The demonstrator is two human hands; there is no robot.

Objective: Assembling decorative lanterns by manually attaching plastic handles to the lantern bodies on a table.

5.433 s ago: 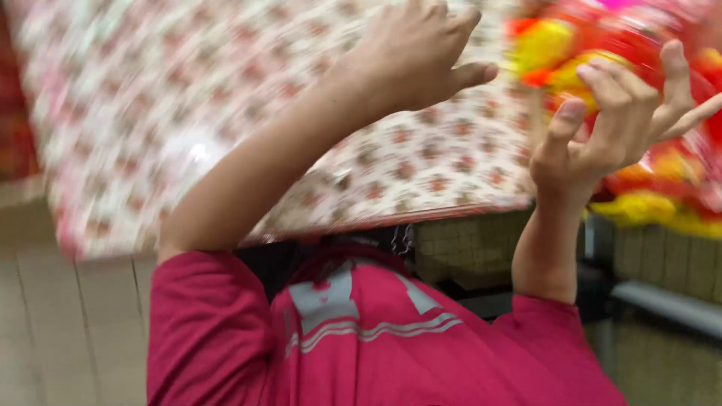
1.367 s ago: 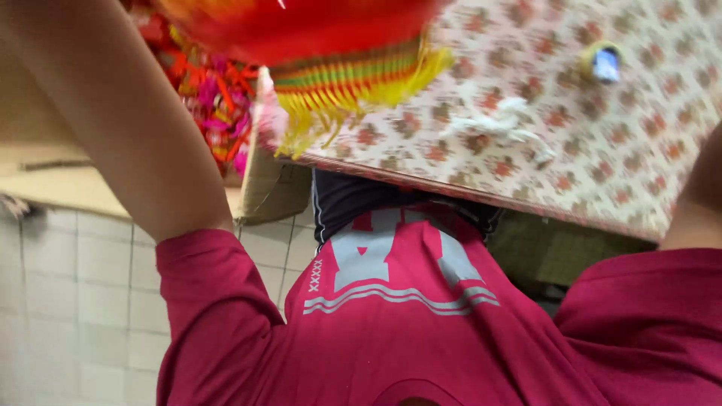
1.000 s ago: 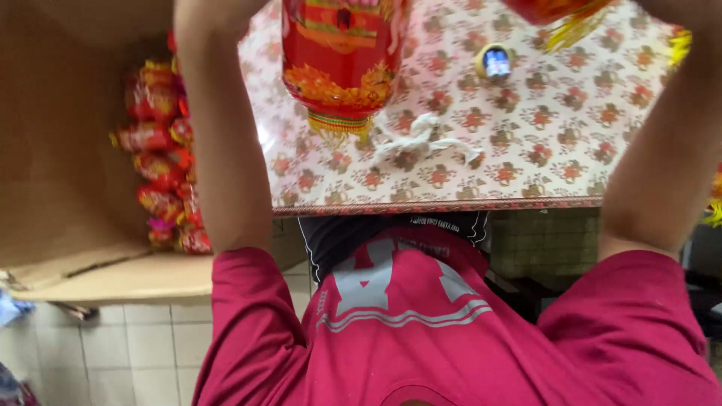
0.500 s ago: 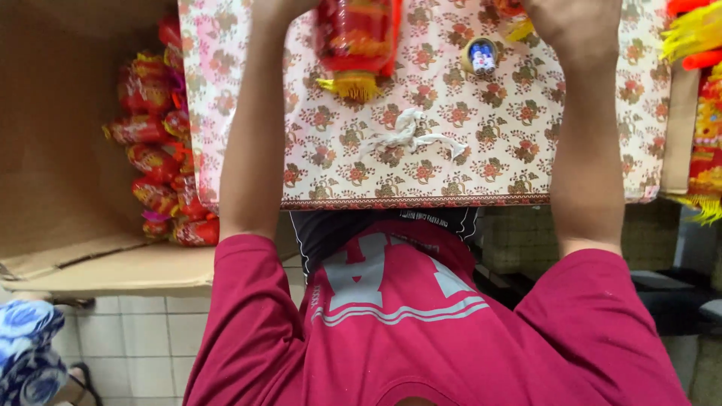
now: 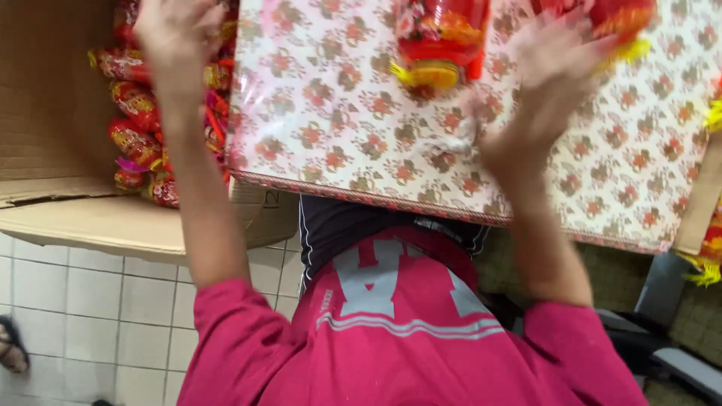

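Note:
My left hand (image 5: 177, 37) hovers with fingers spread over a pile of red and gold decorations (image 5: 135, 128) in a cardboard box (image 5: 53, 113); it holds nothing. My right hand (image 5: 553, 71) is blurred above the floral-cloth table (image 5: 338, 135), its fingers reaching toward a red and yellow ornament (image 5: 617, 19) at the top edge. Whether it grips the ornament is unclear. A red lantern-like ornament with a yellow fringe (image 5: 440, 41) rests on the cloth between my hands, apart from both.
A second cardboard box edge (image 5: 696, 203) and yellow tassels (image 5: 707, 267) sit at the right. White floor tiles (image 5: 90, 301) lie below the left box, with a sandalled foot (image 5: 11, 346) at the far left. My pink shirt fills the bottom.
My left hand has let go of the red lantern and swung left over the box. My right hand has dropped lower over the cloth. The lantern stays on the table.

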